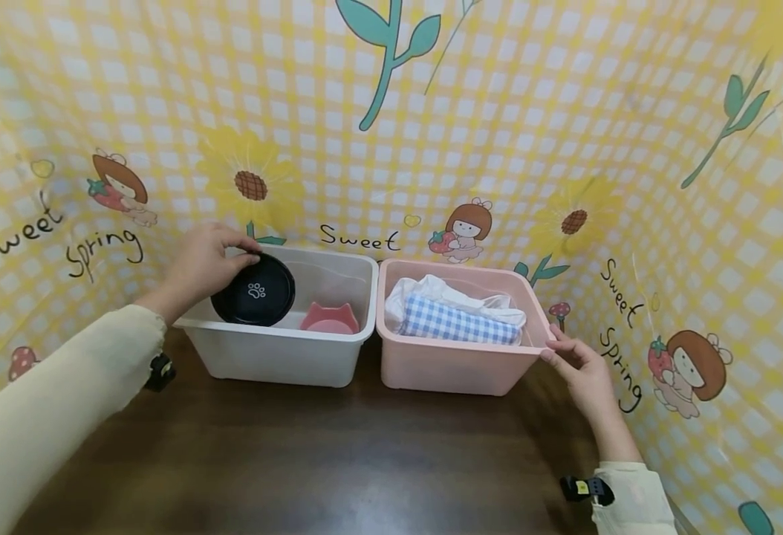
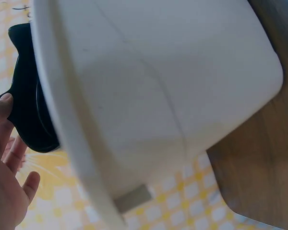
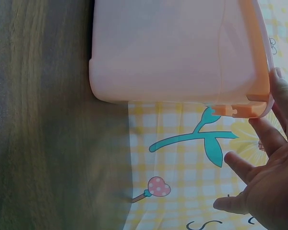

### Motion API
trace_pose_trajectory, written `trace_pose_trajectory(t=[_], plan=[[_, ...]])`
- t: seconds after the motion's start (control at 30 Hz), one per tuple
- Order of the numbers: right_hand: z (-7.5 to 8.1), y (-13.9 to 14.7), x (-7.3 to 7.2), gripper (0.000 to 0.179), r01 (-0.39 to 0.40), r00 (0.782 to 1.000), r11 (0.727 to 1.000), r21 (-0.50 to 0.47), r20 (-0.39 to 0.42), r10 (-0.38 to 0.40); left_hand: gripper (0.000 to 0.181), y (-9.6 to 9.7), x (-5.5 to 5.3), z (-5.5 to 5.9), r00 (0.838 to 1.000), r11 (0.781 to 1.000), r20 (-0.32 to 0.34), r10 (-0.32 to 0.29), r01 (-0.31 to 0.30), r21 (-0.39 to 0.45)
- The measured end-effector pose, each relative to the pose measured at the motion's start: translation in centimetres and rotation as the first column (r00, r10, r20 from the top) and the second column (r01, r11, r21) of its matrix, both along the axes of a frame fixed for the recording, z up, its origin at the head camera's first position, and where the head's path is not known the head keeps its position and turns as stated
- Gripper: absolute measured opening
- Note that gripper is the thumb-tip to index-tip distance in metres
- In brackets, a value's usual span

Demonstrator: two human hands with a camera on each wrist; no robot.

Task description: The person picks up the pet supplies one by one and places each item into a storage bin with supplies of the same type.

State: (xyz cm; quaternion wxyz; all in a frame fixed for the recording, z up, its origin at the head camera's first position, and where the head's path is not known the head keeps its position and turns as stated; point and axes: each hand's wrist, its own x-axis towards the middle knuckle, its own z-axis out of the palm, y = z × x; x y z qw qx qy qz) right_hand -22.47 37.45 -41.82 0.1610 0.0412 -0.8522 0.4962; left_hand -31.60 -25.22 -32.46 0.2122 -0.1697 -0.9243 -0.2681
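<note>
A: Black bowl [image 1: 254, 290] with the white paw print, tilted on edge over the left end of the white bin [image 1: 278, 357]. Left hand [image 1: 200, 265] gripping its top rim, fingers [image 1: 243, 249] curled over it. Half in, half out of the bin, at the desk's [image 1: 311, 461] back edge.

B: Anything else in there?

A: Pink cat-eared bowl [image 1: 328, 319] sitting on the bin floor, just right of the black one. Next door, touching side to side, pink bin [image 1: 455, 364] with a blue checked cloth [image 1: 455, 324] over something white.

B: Other hand?

A: Right hand [image 1: 582, 368] resting on the pink bin's right rim, fingers [image 1: 552, 353] straight and relaxed, just steadying. Looks like the bowl-handling step, mid-way. Next move probably needs care to clear the rim and not knock the pink bowl.
</note>
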Motion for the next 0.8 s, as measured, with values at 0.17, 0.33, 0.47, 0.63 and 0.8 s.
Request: trace_pose_trajectory(t=[0.17, 0.33, 0.47, 0.63, 0.8], plan=[[-0.1, -0.1, 0.1, 0.04, 0.0, 1.0, 1.0, 0.003, -0.003, 0.0, 0.012, -0.5, -0.3, -1.3, 0.998, 1.0, 0.06, 0.017, -0.017, -0.008], [0.0, -0.1, 0.2, 0.04, 0.011, 1.0, 1.0, 0.026, 0.005, -0.011, 0.013, -1.0, -0.8, -2.0, 0.995, 1.0, 0.104, 0.009, -0.007, -0.022], [0.1, -0.1, 0.1, 0.042, 0.008, 1.0, 0.999, 0.031, 0.018, -0.009, 0.012, -1.3, -1.4, -2.5, 0.994, 0.997, 0.107, -0.012, 0.02, -0.073], [0.3, 0.0, -0.1, 0.044, 0.023, 0.999, 0.999, 0.041, 0.028, -0.024, 0.012, -1.2, -2.4, -2.9, 0.985, 0.99, 0.163, -0.059, 0.079, -0.121], [0.4, -0.2, 0.0, 0.042, 0.024, 0.999, 0.999, 0.043, 0.037, -0.025, 0.012, -1.1, -3.2, -3.5, 0.974, 0.976, 0.219, -0.066, 0.109, -0.19]])
